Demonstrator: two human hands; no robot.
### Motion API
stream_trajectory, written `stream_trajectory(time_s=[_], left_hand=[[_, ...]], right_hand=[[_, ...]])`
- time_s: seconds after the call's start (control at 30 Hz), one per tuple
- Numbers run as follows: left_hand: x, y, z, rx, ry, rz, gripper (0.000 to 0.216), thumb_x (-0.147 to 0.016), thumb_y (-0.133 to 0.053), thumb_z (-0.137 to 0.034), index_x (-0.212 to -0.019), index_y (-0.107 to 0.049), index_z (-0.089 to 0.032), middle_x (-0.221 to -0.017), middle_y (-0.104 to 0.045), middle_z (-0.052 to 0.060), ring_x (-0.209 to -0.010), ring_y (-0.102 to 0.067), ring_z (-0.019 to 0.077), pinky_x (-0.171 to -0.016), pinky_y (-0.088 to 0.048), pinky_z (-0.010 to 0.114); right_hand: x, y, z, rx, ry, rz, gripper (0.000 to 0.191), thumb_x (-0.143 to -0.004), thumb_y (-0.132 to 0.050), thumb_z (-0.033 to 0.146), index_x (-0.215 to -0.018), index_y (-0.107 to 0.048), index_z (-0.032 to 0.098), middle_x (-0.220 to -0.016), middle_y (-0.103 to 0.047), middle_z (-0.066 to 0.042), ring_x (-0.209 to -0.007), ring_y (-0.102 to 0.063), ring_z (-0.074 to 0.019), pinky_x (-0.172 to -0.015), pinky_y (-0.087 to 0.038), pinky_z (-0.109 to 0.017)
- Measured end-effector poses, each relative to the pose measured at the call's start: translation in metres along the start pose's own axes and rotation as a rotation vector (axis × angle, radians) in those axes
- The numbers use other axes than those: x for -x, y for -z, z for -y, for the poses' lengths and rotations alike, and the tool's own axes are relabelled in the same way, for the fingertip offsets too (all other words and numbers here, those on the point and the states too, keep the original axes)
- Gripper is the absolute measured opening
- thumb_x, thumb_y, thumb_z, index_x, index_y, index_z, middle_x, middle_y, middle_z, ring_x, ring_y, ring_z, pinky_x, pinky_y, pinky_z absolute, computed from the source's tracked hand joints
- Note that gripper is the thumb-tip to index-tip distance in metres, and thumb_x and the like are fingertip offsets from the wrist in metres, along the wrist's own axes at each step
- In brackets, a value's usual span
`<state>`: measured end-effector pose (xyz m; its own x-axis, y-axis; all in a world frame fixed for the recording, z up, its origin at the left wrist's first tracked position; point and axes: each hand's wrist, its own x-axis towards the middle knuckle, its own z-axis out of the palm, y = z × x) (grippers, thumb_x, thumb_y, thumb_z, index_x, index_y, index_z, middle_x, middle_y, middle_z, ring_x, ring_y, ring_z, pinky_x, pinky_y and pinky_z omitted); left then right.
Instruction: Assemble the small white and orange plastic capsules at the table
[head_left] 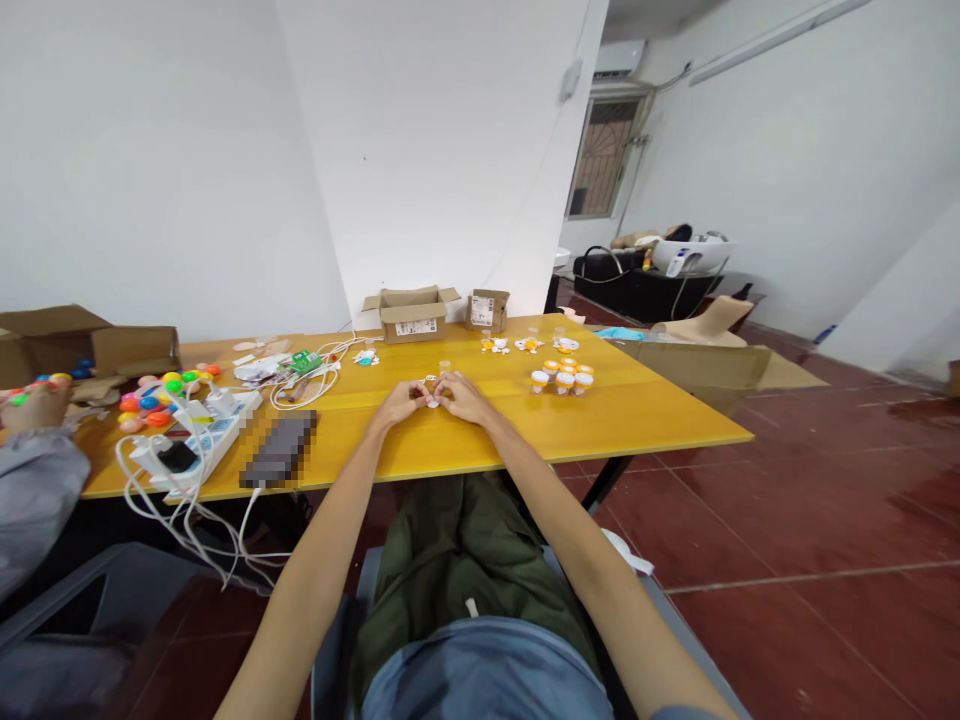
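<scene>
My left hand (402, 403) and my right hand (461, 397) meet over the yellow table (420, 448). Their fingertips close together on a small white piece (433, 404), too small for me to tell its kind. Just beyond the fingers lies another small white part (430, 379), and a little clear cup (445, 367) stands behind it. Off to the right of my right hand, several small clear cups with white and orange tops (562, 377) are grouped. Behind that group lie small heaps of orange and white parts (529, 345).
An open cardboard box (413, 326) and a smaller box (487, 312) stand against the wall. To the left are a blurred-out phone (279, 450), a power strip (217, 435) with tangled cables, and colourful balls (154, 403). Another person's hand (41, 408) is at far left.
</scene>
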<state>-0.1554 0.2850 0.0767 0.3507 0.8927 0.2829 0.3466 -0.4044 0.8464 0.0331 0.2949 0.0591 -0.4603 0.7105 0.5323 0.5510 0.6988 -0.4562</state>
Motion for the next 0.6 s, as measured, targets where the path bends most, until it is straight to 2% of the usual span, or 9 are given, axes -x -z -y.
stream_trajectory(time_s=[0.3,0.6], left_hand=[[-0.0028,0.0013,0.0041,0.011,-0.012,0.016,0.02,-0.072,-0.073,-0.035,-0.064,-0.064,-0.019,-0.068,-0.066,-0.001,-0.077,-0.063,0.0181,-0.084,-0.051,0.033],[-0.0033,0.0014,0.0045,0.042,0.004,-0.016,0.023,-0.071,-0.074,-0.039,-0.065,-0.063,-0.019,-0.068,-0.065,-0.001,-0.074,-0.062,0.0179,-0.079,-0.051,0.032]], right_hand=[[-0.0005,0.0023,0.0018,-0.041,0.011,-0.003,0.01,-0.086,-0.062,0.016,-0.079,-0.065,0.022,-0.098,-0.067,-0.006,-0.098,-0.059,-0.0218,-0.092,-0.047,-0.038],[0.0,-0.0008,-0.0022,-0.029,0.013,-0.033,0.011,-0.086,-0.062,0.016,-0.08,-0.066,0.023,-0.102,-0.067,-0.006,-0.1,-0.059,-0.0221,-0.096,-0.044,-0.041]])
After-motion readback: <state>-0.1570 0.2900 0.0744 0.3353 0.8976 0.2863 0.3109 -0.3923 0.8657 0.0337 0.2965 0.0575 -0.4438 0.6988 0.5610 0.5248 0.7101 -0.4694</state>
